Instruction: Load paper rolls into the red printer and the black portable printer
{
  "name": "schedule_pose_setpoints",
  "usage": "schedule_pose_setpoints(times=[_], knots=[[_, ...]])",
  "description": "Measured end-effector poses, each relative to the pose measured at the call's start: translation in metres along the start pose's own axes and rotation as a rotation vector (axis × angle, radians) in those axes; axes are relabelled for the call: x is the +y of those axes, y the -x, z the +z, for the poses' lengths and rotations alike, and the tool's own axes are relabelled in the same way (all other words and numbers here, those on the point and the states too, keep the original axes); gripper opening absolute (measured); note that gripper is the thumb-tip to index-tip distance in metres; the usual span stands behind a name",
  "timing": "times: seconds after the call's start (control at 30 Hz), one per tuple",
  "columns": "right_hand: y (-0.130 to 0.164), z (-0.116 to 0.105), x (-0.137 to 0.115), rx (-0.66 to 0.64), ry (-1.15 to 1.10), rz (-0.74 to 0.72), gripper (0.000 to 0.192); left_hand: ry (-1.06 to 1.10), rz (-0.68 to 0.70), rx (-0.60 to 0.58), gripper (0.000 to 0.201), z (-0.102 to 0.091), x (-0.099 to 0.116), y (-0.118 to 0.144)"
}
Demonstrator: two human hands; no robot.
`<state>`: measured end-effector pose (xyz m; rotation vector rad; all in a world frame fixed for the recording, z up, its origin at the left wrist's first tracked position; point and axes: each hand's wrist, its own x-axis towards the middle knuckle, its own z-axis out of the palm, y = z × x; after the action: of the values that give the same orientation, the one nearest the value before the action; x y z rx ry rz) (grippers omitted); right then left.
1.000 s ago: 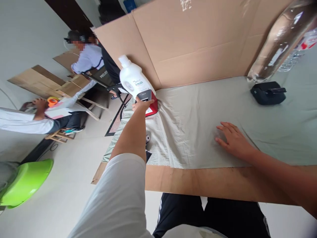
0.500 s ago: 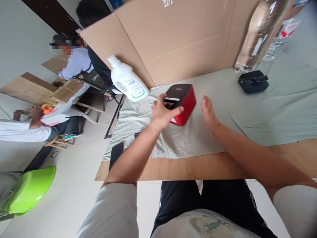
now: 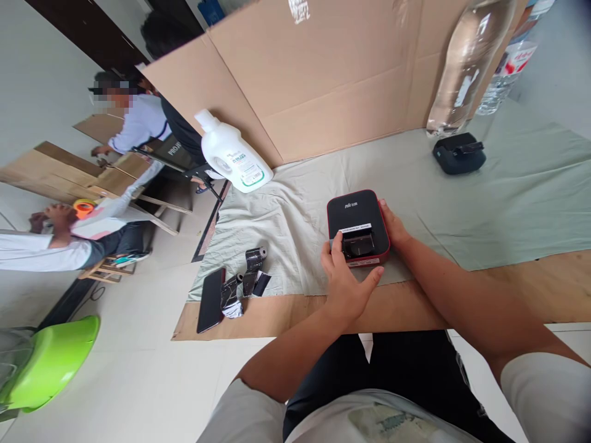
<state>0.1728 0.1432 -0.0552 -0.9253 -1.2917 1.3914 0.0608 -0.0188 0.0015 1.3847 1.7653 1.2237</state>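
A red-and-black label printer [image 3: 355, 212] lies on the cloth with its black top up. Near its front edge, a dark slot or window has a white label strip above it. My left hand [image 3: 346, 280] is at the printer's near left corner; its fingertips touch the edge by the window and its thumb is spread out. Along the right side, my right hand [image 3: 394, 226] presses on the red edge and steadies the printer; some of its fingers are hidden. Crumpled black rolls [image 3: 252, 267] with small cores lie to the left, beside a phone [image 3: 211, 299].
A white detergent bottle [image 3: 234, 154] stands at the back left before a cardboard panel [image 3: 332, 74]. At the back right are a black case [image 3: 458, 154], a large clear bottle [image 3: 466, 67] and a water bottle [image 3: 505, 74]. Other people sit beyond the table's left; a green tub [image 3: 60, 363] is on the floor.
The printer has gone from tilted in my left hand to flat on the cloth, closer to me. My right hand has come against its side. The black rolls are now uncovered by my left arm.
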Motion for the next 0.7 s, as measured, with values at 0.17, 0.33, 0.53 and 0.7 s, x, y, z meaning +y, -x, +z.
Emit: schedule_pose_setpoints(times=[0.17, 0.33, 0.53, 0.7], knots=[[-0.006, -0.013, 0.006, 0.147, 0.129, -0.005, 0.063, 0.102, 0.013, 0.024, 0.064, -0.011, -0.016, -0.016], [0.015, -0.019, -0.019, 0.151, 0.312, -0.265, 0.058, 0.363, -0.160, 0.018, 0.067, -0.031, -0.029, -0.074], [0.038, -0.010, -0.048, -0.157, 0.673, -0.483, 0.057, 0.600, -0.160, -0.328, 0.096, -0.031, -0.030, -0.111], [0.036, -0.012, -0.045, -0.223, 0.777, -0.432, 0.071, 0.576, -0.117, -0.352, 0.105, -0.028, -0.032, -0.108]])
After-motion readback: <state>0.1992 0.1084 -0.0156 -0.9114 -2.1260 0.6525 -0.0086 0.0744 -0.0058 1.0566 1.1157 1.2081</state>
